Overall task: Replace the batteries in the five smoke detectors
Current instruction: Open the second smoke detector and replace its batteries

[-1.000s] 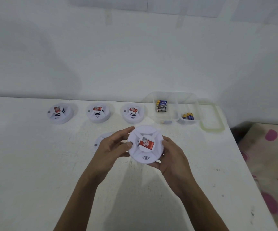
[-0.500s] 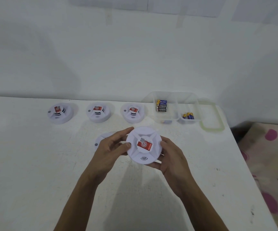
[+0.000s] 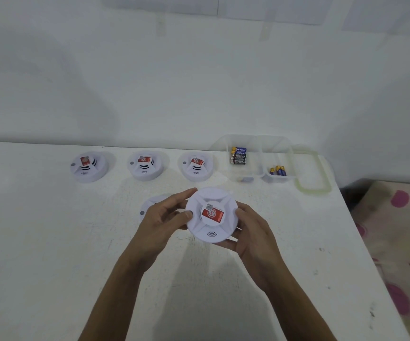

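while both hands clamp the smoke detector (image 3: 211, 214), it has turned slightly.
left hand (image 3: 161, 223) and right hand (image 3: 254, 238) look mid-twist, just before the container (image 3: 260, 177); opening it comes next.

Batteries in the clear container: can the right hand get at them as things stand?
Probably not right away: the right hand shares a grip on the smoke detector with the left hand. The container is open, its lid off beside it, nothing between.
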Demonstrator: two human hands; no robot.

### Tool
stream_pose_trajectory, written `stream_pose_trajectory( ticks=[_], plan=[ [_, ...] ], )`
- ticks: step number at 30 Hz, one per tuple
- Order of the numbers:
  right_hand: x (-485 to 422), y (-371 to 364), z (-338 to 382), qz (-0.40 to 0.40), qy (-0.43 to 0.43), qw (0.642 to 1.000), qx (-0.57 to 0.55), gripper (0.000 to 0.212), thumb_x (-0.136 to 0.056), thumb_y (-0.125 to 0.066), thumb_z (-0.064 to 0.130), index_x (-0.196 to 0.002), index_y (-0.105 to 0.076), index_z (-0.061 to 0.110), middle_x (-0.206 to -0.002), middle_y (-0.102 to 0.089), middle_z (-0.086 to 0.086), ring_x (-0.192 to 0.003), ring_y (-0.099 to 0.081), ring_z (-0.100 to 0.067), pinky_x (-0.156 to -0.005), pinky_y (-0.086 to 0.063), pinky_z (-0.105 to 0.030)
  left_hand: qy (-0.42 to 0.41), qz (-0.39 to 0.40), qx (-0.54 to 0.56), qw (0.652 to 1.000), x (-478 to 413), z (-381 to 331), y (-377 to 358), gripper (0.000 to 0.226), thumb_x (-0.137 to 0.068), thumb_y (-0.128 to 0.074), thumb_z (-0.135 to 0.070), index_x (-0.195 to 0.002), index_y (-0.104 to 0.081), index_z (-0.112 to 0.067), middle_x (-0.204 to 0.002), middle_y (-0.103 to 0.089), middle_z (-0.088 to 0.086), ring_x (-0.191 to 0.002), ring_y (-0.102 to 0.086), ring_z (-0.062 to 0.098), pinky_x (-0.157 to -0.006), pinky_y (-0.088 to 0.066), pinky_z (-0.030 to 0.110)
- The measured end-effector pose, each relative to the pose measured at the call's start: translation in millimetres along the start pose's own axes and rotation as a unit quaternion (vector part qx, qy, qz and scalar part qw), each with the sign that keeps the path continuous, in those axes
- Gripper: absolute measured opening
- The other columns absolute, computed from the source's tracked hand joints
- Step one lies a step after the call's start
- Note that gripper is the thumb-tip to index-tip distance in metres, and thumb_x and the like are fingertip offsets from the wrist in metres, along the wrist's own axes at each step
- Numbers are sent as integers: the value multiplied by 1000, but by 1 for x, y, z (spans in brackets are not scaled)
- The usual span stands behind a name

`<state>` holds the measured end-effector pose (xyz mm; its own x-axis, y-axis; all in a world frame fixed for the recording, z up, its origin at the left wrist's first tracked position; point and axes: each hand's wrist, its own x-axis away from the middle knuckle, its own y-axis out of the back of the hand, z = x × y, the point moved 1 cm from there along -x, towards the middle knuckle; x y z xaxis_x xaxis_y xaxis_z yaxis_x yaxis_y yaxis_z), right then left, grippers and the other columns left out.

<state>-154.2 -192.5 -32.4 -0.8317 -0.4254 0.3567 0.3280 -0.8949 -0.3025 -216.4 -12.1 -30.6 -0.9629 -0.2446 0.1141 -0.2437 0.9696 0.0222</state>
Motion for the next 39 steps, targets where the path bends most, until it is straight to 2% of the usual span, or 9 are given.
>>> stream_pose_trajectory(
  ticks=[4,9,13,20,24,29,33,37,39],
  plan=[
    [0,0,-1,-1,-1,1000,1,29,-99,-42,17,-122,-57,10,-116,-65,-11,-97,-69,-25,-72,-58,-35,1,2,-5,1000,0,1,1,37,-85,-59,-29,-122,-58,-34,-113,-67,-4,-106,-63,19,-86,-56,34],
    [0,0,-1,0,4,1000,8,28,-100,-41,16,-121,-57,10,-114,-66,-11,-96,-69,-23,-71,-58,-34,1,7,-10,1000,0,4,3,35,-90,-58,-22,-123,-58,-35,-113,-67,-6,-107,-62,20,-88,-55,38],
    [0,0,-3,-3,0,1000,5,27,-99,-42,17,-120,-57,13,-115,-66,-9,-95,-70,-22,-70,-58,-33,4,8,-20,1000,0,4,3,41,-84,-56,-30,-125,-57,-33,-113,-67,-6,-107,-62,21,-89,-55,42],
    [0,-1,-3,0,0,1000,1,25,-99,-42,17,-118,-58,14,-113,-67,-7,-95,-70,-21,-70,-58,-33,4,9,-20,1000,0,5,4,45,-82,-56,-32,-127,-56,-30,-115,-66,-3,-108,-61,23,-89,-54,47],
    [1,-1,-4,2,-1,1000,-4,28,-98,-42,18,-121,-57,11,-115,-66,-10,-98,-68,-25,-76,-59,-39,6,12,-16,1000,1,6,5,49,-77,-59,-42,-125,-58,-34,-115,-66,-4,-107,-62,23,-89,-54,48],
    [1,-2,-6,1,-3,1000,-3,26,-98,-43,18,-116,-60,13,-111,-67,-8,-97,-69,-22,-70,-59,-36,10,-5,-5,1000,1,10,6,38,-81,-58,-32,-118,-61,-39,-111,-67,-4,-106,-63,23,-89,-54,45],
    [5,-3,-3,-4,13,1000,21,30,-99,-43,17,-123,-58,9,-116,-66,-10,-103,-67,-28,-81,-57,-49,16,-1,0,1000,3,10,7,44,-81,-57,-31,-125,-58,-29,-114,-67,-4,-108,-62,22,-90,-54,47],
    [6,-6,-3,-17,17,999,34,29,-98,-45,19,-122,-60,11,-116,-66,-9,-102,-67,-28,-82,-56,-50,20,-3,6,1000,5,9,8,44,-80,-61,-34,-124,-59,-31,-115,-66,-5,-109,-62,21,-90,-53,47],
    [7,-7,-2,-17,18,999,35,29,-98,-45,19,-121,-60,11,-115,-67,-9,-102,-67,-28,-82,-56,-50,21,-4,8,1000,6,9,9,39,-86,-61,-27,-125,-59,-30,-115,-66,-5,-109,-62,21,-91,-53,47]
  ],
)
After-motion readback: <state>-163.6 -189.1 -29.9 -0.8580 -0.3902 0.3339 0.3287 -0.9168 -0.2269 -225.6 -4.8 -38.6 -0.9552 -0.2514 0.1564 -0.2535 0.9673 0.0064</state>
